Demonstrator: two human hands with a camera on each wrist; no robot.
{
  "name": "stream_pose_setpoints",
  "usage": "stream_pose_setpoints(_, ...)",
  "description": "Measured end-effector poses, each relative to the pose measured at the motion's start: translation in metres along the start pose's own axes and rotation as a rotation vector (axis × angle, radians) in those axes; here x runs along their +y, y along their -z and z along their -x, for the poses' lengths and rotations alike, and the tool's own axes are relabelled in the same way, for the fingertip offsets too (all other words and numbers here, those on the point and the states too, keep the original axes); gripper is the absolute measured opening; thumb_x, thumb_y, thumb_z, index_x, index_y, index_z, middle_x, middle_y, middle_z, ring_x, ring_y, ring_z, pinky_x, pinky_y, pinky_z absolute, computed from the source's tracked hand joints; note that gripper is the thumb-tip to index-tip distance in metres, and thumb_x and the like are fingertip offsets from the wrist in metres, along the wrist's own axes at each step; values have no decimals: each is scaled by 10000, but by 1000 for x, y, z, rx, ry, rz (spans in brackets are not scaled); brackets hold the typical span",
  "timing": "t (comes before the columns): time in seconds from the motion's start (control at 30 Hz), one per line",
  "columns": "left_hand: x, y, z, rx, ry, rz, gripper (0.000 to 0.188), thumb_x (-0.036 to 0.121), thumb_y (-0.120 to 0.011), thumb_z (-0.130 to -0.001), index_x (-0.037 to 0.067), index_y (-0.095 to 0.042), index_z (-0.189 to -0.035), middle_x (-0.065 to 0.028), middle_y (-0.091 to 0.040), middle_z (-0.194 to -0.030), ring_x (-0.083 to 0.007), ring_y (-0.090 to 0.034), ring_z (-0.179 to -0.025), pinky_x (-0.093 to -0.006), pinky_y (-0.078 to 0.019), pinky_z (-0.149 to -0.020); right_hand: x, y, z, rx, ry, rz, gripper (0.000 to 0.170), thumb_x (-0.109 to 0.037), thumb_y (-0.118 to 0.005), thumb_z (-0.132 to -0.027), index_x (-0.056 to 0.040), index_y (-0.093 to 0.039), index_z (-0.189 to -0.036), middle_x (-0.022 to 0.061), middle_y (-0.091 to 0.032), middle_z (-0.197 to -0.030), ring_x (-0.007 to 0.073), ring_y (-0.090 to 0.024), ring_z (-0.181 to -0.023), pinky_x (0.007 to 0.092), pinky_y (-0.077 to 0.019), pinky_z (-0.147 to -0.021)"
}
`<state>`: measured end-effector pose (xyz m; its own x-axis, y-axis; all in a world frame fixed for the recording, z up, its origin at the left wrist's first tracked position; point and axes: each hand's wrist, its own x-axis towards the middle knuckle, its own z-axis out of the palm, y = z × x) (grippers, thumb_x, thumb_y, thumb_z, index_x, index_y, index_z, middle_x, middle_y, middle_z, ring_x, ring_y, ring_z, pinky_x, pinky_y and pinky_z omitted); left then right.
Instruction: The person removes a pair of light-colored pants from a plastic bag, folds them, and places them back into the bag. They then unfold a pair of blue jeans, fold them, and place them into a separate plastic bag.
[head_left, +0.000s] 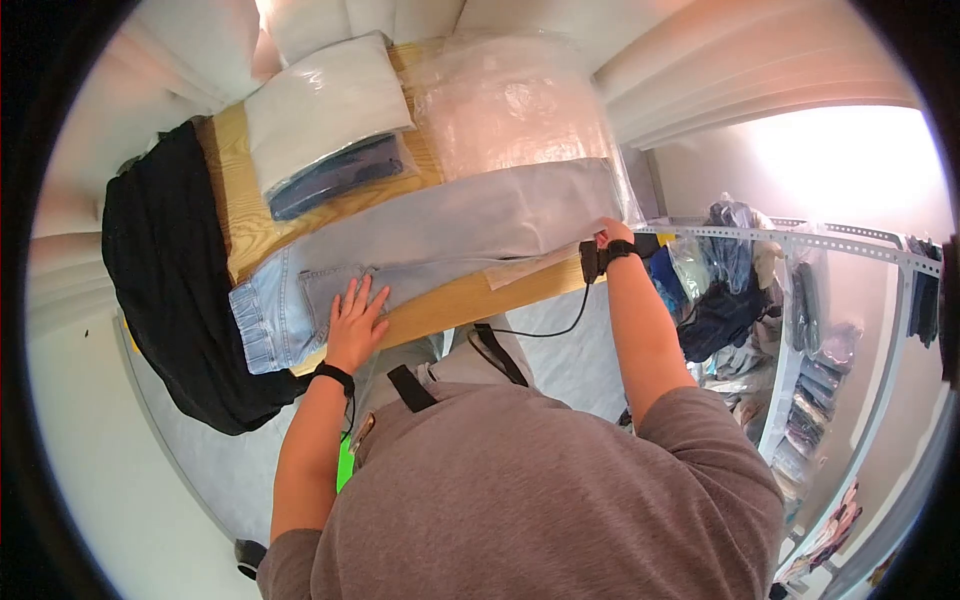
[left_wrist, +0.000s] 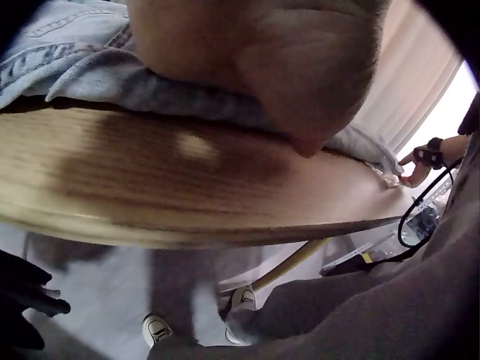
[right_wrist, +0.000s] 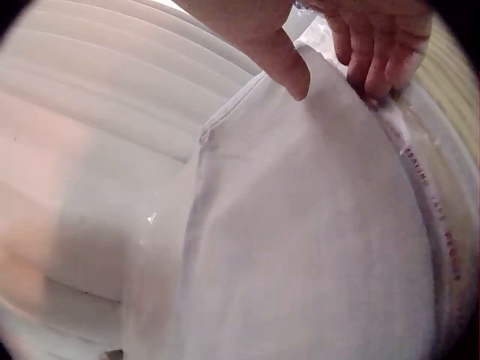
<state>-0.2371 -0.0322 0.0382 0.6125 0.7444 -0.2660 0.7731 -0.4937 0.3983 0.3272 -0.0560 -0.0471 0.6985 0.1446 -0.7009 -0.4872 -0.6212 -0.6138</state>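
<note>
Light-blue jeans (head_left: 450, 220) with an elastic waistband lie lengthwise along the table's near side, legs laid toward the right. My left hand (head_left: 356, 320) rests on them with fingers spread, near a pocket below the waistband. In the left wrist view, the heel of the left hand (left_wrist: 262, 67) sits above the table edge. At the far right, my right hand (head_left: 612, 232) grips the leg end. The right wrist view shows the thumb on top of the jeans (right_wrist: 307, 210) and the fingers (right_wrist: 382, 67) curled at their edge, beside clear plastic with printed tape.
A wooden table (head_left: 235, 230) bears a white plastic-wrapped stack (head_left: 325, 105), folded dark-blue jeans (head_left: 340, 178) and clear plastic bags (head_left: 515, 110). Black cloth (head_left: 165, 290) drapes over the left end. A metal rack (head_left: 850, 240) with bagged clothes stands right. Cables run from the wrists.
</note>
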Motion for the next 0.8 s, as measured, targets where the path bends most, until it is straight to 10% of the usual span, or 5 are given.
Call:
stream_pose_setpoints(0.2,0,-2,0,-4,1,7,617,265,-608,-808,257,-361,-1374,-80,-232,-1477,-287,-180,-1369,-523,-180,-1066,-4,-5,-21,-62,44,32,330,-300,-677,-746,-13,-626,-901,121,-583,-643,228,-503,-426,343,-389,-398)
stream_pose_setpoints(0.27,0,-1,0,-7,0,12,618,260,-610,-808,254,-362,-1374,-80,-228,-1478,-290,-182,-1367,-524,-180,-1066,-29,-10,45,-2,-10,136,379,-305,-675,-749,2,-616,-963,151,-621,-768,254,-578,-566,360,-448,-510)
stream_pose_setpoints(0.37,1,2,3,-7,2,21,619,250,-612,-806,247,-363,-1373,-80,-221,-1480,-297,-185,-1364,-525,-180,-1064,-30,-15,69,-234,139,-528,376,-219,-594,-830,8,-530,-1122,148,-571,-1111,282,-555,-997,377,-454,-839)
stream_pose_setpoints(0.6,-4,-5,3,3,-15,14,624,239,-611,-805,246,-355,-1374,-74,-198,-1488,-299,-171,-1366,-525,-175,-1068,-33,-10,78,-322,74,-609,322,-233,-456,-934,-1,-487,-1155,144,-549,-1145,278,-529,-1051,371,-444,-870)
stream_pose_setpoints(0.8,-4,-6,5,11,-8,9,625,259,-606,-812,260,-340,-1378,-63,-195,-1490,-284,-169,-1369,-520,-171,-1075,-48,-25,218,-331,938,-24,361,-285,-450,-940,26,-534,-1103,97,-589,-1044,197,-533,-940,316,-423,-830)
